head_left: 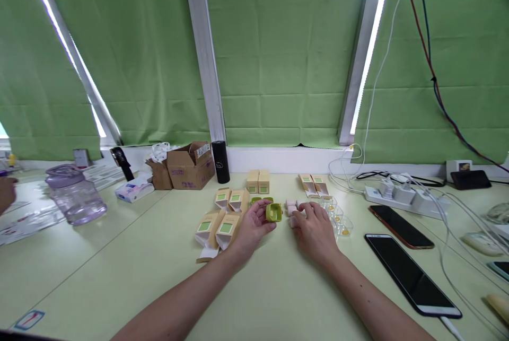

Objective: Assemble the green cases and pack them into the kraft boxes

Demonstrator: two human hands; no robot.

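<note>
My left hand (254, 227) is closed around a small green square cup (273, 212), its open side facing me. More green pieces (261, 200) lie just behind that hand. With fingers bent and drawn together, my right hand (316, 229) grips a small pale pink piece (294, 222) at the tabletop. Further pale pink pieces (291, 207) sit beyond its fingertips. Several clear plastic cups (342, 225) with yellow bits inside stand to the right of this hand, partly hidden by it. Left of my left hand are open kraft boxes with green labels (226, 227).
Two closed kraft boxes (258, 181) and opened ones (314, 185) stand farther back. Phones (411, 274), a power strip (405, 199) and loose cables occupy the right. Leftward are a cardboard carton (191, 166), a black cylinder (220, 162), a purple jug (75, 195) and another person's hand (6, 192).
</note>
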